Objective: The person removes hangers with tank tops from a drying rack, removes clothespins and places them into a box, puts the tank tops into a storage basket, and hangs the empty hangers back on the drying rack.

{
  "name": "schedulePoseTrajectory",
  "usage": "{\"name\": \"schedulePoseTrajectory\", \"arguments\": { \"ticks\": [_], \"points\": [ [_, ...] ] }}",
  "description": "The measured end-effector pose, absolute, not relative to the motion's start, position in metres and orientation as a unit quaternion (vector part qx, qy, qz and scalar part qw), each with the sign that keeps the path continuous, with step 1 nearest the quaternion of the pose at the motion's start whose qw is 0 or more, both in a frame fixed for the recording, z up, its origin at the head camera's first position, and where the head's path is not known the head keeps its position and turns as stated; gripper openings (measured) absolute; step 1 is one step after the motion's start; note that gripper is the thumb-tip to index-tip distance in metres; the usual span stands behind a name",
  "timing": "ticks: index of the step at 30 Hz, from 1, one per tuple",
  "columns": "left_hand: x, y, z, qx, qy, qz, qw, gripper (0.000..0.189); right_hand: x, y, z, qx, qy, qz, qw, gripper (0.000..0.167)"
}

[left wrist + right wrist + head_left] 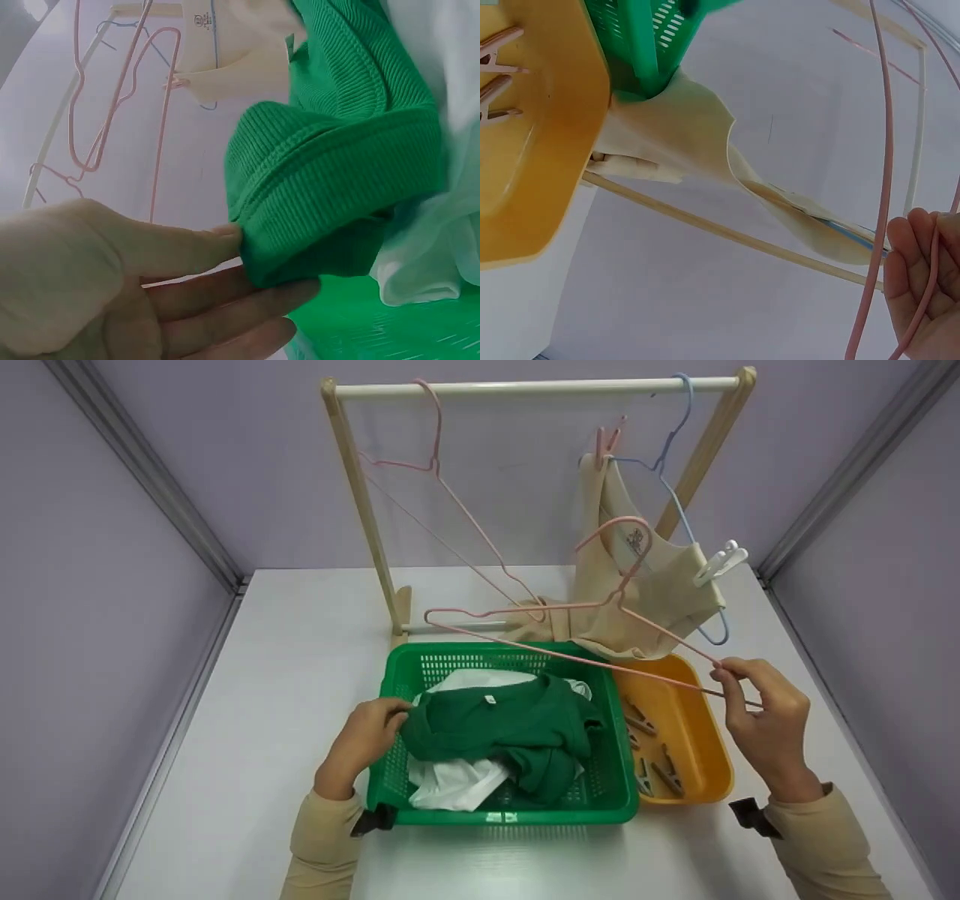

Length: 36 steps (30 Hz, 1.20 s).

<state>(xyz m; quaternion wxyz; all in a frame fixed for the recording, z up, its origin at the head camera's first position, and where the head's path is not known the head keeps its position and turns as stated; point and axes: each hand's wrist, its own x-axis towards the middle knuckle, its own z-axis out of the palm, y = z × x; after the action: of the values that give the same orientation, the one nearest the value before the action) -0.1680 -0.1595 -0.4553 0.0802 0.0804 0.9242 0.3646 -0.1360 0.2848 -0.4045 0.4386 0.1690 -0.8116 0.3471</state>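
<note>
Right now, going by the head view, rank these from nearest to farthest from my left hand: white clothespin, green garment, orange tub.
1. Green garment: its left edge is pinched in your left hand.
2. Orange tub: to the right, past the green basket.
3. White clothespin: right, higher and farther back, clipped to the beige garment.

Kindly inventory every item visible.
Table: one, white, underneath
Rack: one, white and wood, back
Pink hangers: two, one racked, one held
Blue hanger: one, racked
Beige garment: one, hung
Pegs: one pink, one white, on beige garment
Basket: one, green, centre
Green garment: one, in basket
White clothing: uncounted, in basket
Tray: one, yellow, right
Loose pegs: several, brownish, in tray
Sleeves: two, beige, forearms
Left hand: one, pinching green garment
Right hand: one, holding hanger
</note>
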Motion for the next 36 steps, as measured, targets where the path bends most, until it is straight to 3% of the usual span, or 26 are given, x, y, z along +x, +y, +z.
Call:
{"name": "schedulePoseTrajectory", "arguments": {
  "ticks": [10,18,36],
  "points": [
    [-0.169,-0.163,-0.451,0.087,0.908,0.411,0.011,0.025,-0.135,0.287,-0.4,0.149,-0.798,0.369,0.454,0.003],
    [-0.167,-0.158,-0.451,0.091,0.9,0.426,0.017,0.025,-0.134,0.286,-0.393,0.116,-0.781,0.395,0.468,0.01],
    [-0.166,-0.152,-0.452,0.113,0.896,0.429,0.007,0.023,-0.139,0.274,-0.378,0.058,-0.772,0.425,0.47,0.005]
  ]
}}
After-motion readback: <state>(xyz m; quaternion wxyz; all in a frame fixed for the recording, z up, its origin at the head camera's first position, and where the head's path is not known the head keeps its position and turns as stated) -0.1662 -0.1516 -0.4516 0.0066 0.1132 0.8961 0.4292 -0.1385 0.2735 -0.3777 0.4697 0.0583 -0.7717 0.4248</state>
